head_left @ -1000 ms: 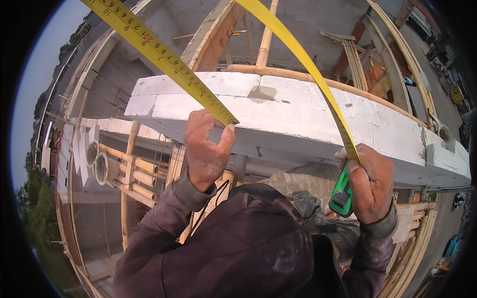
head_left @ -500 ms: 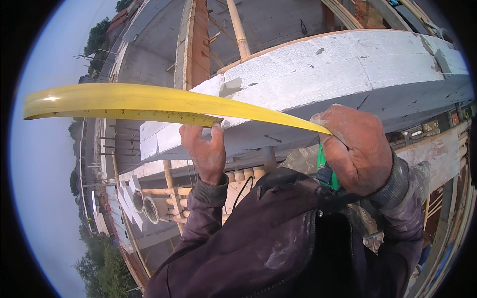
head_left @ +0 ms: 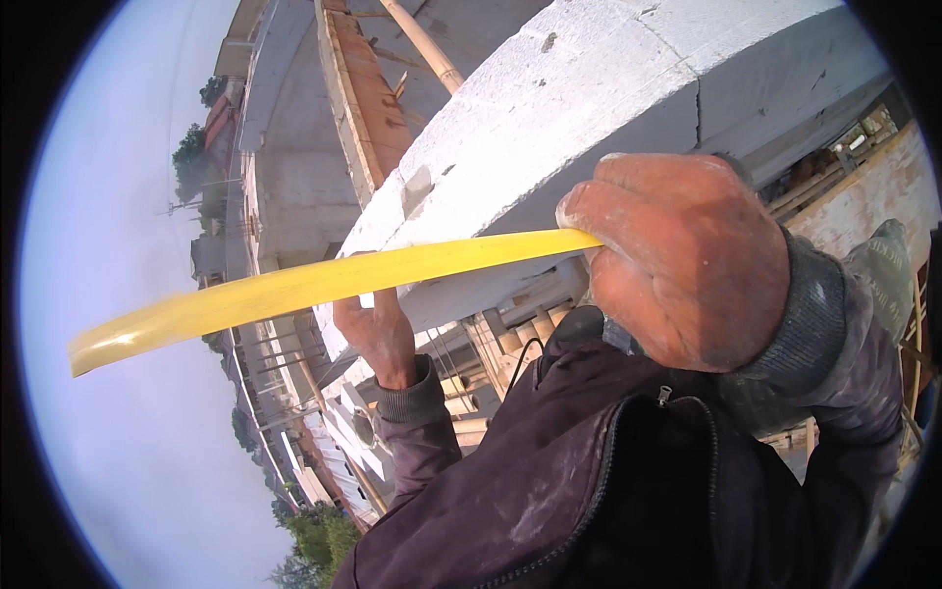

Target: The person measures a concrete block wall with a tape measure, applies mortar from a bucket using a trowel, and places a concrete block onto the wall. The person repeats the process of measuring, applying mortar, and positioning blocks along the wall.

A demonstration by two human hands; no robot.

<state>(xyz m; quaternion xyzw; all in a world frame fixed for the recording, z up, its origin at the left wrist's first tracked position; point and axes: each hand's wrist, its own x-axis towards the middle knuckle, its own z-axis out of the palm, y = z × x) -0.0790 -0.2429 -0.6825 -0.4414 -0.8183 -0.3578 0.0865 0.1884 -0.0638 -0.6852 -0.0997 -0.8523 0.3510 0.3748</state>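
Note:
My right hand [head_left: 682,265] is closed around a tape measure, whose case is mostly hidden beneath the palm. From its fingers the yellow tape blade [head_left: 334,283] stretches left in a shallow arc, past the white block wall and out against the sky. My left hand [head_left: 378,339] is behind the blade with thumb and fingers raised to it; the blade covers the fingertips and the blade's hooked end. Just beyond both hands runs the top of the white block wall [head_left: 549,108], with a small grey patch [head_left: 417,188] near its left end.
Behind the wall a timber board [head_left: 368,108] and a bamboo pole [head_left: 424,44] slant upward. Bamboo scaffolding [head_left: 466,404] lies below my left arm. At the right is a dusty plank [head_left: 878,191]. Trees [head_left: 319,538] and rooftops show far below at the left.
The view has tilted and moved closer to the wall. Both hands stay on the tape; its looped left part has swung lower, and the underside with its markings is now hidden.

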